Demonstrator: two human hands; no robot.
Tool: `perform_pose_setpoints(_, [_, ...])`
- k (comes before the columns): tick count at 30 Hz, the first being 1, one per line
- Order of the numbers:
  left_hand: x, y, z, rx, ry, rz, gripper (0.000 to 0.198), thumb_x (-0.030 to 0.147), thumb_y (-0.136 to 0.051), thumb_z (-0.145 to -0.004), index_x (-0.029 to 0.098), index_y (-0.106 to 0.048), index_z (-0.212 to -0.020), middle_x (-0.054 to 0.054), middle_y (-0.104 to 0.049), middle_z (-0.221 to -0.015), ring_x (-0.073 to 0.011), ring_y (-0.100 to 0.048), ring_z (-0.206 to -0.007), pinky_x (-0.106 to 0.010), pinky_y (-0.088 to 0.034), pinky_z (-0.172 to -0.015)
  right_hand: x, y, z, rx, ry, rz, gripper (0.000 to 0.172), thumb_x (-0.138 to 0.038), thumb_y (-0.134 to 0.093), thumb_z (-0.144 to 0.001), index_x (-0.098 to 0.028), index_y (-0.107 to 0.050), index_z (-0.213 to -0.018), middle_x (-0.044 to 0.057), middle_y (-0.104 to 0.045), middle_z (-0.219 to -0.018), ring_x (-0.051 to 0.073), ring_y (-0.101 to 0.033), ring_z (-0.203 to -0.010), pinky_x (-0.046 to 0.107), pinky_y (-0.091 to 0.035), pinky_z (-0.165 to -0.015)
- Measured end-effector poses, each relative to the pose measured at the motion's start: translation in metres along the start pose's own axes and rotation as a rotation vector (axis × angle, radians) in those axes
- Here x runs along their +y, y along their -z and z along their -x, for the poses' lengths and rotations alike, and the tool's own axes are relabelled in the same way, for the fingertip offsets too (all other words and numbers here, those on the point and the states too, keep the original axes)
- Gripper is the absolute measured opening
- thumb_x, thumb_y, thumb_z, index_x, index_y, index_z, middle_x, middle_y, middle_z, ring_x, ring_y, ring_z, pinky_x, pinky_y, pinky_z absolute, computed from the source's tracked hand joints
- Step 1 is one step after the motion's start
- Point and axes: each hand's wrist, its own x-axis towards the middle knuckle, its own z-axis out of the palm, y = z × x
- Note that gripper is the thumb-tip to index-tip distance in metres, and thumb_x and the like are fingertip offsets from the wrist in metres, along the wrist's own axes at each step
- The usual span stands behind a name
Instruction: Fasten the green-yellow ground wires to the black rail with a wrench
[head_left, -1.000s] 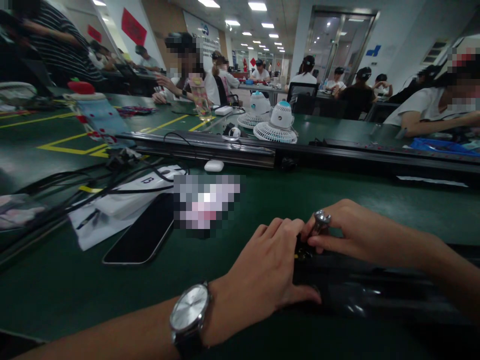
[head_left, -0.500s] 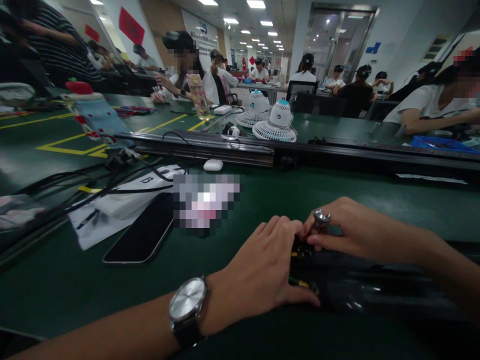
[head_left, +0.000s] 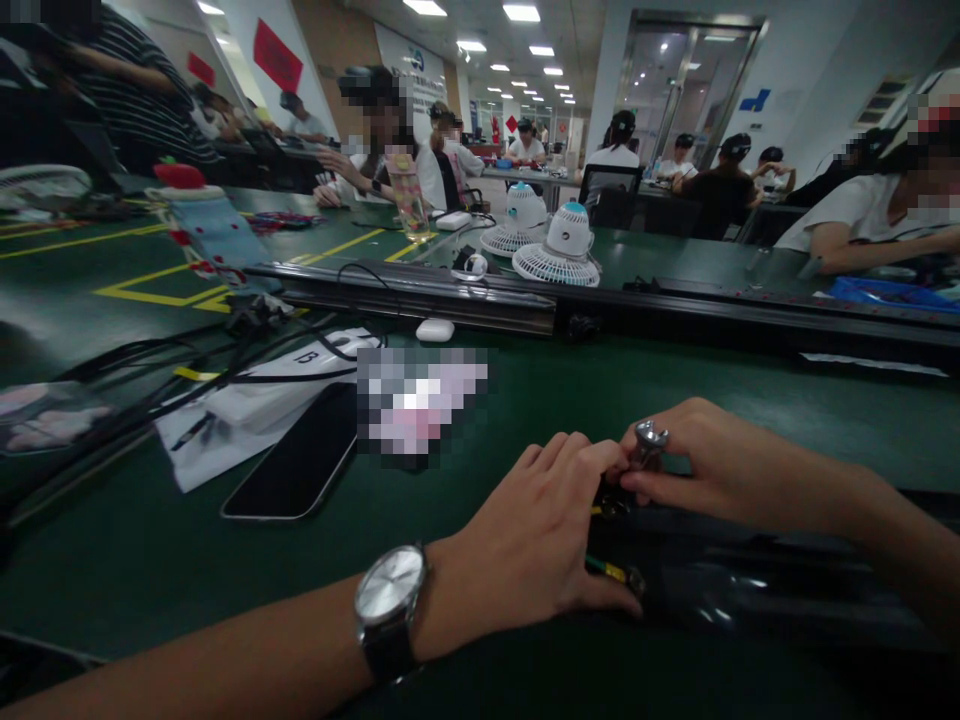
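Observation:
My left hand [head_left: 529, 530], with a watch on its wrist, grips the near end of a long glossy black bar [head_left: 727, 590]. Its thumb presses along the lower side, while the fingers curl over the far side. A yellow-green wire [head_left: 609, 570] with a metal end shows between thumb and fingers. In my right hand [head_left: 705, 455] a small silver wrench [head_left: 650, 436] is pinched, its open jaw pointing up. The wrench's lower part is hidden by the fingers. Both hands' fingertips meet over the bar's end, where small dark parts are partly covered.
Left of my hands lie a phone [head_left: 296, 455], a white packet [head_left: 191, 450], black cables [head_left: 112, 410] and a blurred-out pinkish item [head_left: 424, 405]. A white earbud case [head_left: 435, 330] sits before a long rail [head_left: 450, 300]. Beyond stand two white fans [head_left: 562, 250] and several seated people.
The whole view has shifted slightly, so things appear a little farther right. Both hands keep their hold on the bar and the wrench.

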Motion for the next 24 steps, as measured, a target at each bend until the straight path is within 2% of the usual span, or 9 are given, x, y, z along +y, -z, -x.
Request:
perform_pose_setpoints(3, [-0.002,0.002,0.001,0.006,0.005,0.012,0.09,0.049,-0.091,-0.064,0.018,-0.039,-0.132,-0.01,-0.057,-0.12,-0.0292,-0.057,-0.105,-0.048,-0.051,-0.091,0.0,0.0,0.0,0.004,0.011,-0.014,0.015,-0.023,-0.058,-0.1,-0.018,-0.07,-0.093,0.0,-0.073,-0.084,0.014,-0.067,-0.075,0.024,-0.045,-0.068])
perform_pose_setpoints(7, [-0.007,0.013,0.003,-0.061,-0.124,0.049,0.066,0.037,-0.078,-0.084,0.02,-0.04,-0.135,-0.011,-0.055,-0.128,-0.0267,-0.053,-0.117,-0.046,-0.048,-0.103,0.0,0.001,0.0,0.03,0.034,-0.059,0.012,-0.02,-0.059,-0.099,-0.019,-0.071,-0.098,0.0,-0.075,-0.089,0.014,-0.069,-0.079,0.024,-0.048,-0.073])
perform_pose_setpoints(10, [-0.008,0.021,0.003,-0.089,-0.211,-0.064,0.039,0.028,-0.064,-0.096,0.029,-0.051,-0.133,-0.01,-0.048,-0.136,-0.0274,-0.046,-0.128,-0.046,-0.043,-0.108,0.0,0.002,0.0,0.023,0.037,-0.08,0.013,-0.02,-0.06,-0.098,-0.021,-0.072,-0.103,0.001,-0.077,-0.096,0.016,-0.072,-0.087,0.025,-0.05,-0.079])
perform_pose_setpoints(13, [-0.01,0.024,0.006,-0.012,-0.277,-0.183,0.034,0.022,-0.06,-0.098,0.039,-0.059,-0.128,-0.007,-0.043,-0.14,-0.0286,-0.04,-0.133,-0.046,-0.04,-0.108,0.0,0.002,0.0,0.005,0.035,-0.064,0.013,-0.025,-0.061,-0.099,-0.021,-0.073,-0.101,0.002,-0.077,-0.095,0.017,-0.072,-0.087,0.026,-0.05,-0.078])
perform_pose_setpoints(18, [-0.022,0.032,0.017,0.112,-0.304,-0.278,0.033,0.026,-0.065,-0.096,0.039,-0.062,-0.127,-0.003,-0.056,-0.113,-0.0225,-0.051,-0.109,-0.035,-0.045,-0.092,0.002,0.003,-0.001,0.01,0.054,-0.065,0.014,-0.023,-0.06,-0.099,-0.021,-0.073,-0.101,0.0,-0.077,-0.093,0.014,-0.071,-0.083,0.023,-0.049,-0.076])
perform_pose_setpoints(22, [-0.023,0.039,0.02,-0.024,-0.537,-0.338,0.043,0.015,-0.062,-0.094,0.033,-0.059,-0.133,0.0,-0.058,-0.084,-0.0155,-0.051,-0.077,-0.031,-0.042,-0.072,0.006,0.003,-0.003,0.015,0.061,-0.079,0.016,-0.023,-0.058,-0.1,-0.021,-0.073,-0.101,0.001,-0.076,-0.09,0.014,-0.07,-0.08,0.023,-0.049,-0.074])
perform_pose_setpoints(24, [-0.018,0.038,0.02,-0.017,-0.586,-0.369,0.046,0.013,-0.064,-0.092,0.031,-0.06,-0.134,0.002,-0.056,-0.077,-0.0142,-0.049,-0.07,-0.032,-0.039,-0.065,0.007,0.002,-0.004,0.015,0.057,-0.091,0.015,-0.023,-0.058,-0.101,-0.021,-0.073,-0.101,0.001,-0.076,-0.09,0.015,-0.07,-0.08,0.023,-0.05,-0.074])
